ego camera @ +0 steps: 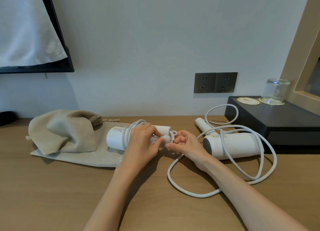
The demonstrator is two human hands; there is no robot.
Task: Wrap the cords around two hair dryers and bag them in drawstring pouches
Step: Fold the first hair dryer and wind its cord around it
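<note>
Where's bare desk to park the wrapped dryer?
Bare desk front-left, between the pouches and left forearm; also near-right, below the loose cord. Crowded: centre, where the left hand and right hand hold the wrapped dryer, and right, the second dryer's cord loops up to the black tray.

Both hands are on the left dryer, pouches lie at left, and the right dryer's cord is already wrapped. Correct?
Not quite: the cord of the right dryer is unwrapped, lying in loose loops on the table, as the head view shows. The left hand and right hand are on the left dryer, and the pouches lie at left.
</note>
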